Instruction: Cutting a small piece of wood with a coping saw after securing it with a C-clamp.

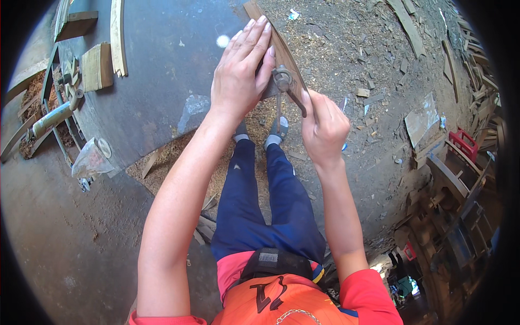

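A brown wooden strip runs along the right edge of a dark metal tabletop. My left hand lies with its fingers stretched out at the tabletop's edge, its fingertips and thumb against the strip. At the strip's near end my right hand is closed, thumb on top; the folded fingers hide part of what they grip. Between my hands sits a grey metal clamp screw with a curved lever, beside the strip. A thin rod hangs below it.
Wood blocks and a pale strip lie at the tabletop's far left. Near them is a metal cylinder with a handle and a plastic bag. Sawdust and offcuts cover the floor; a red plastic item is at right.
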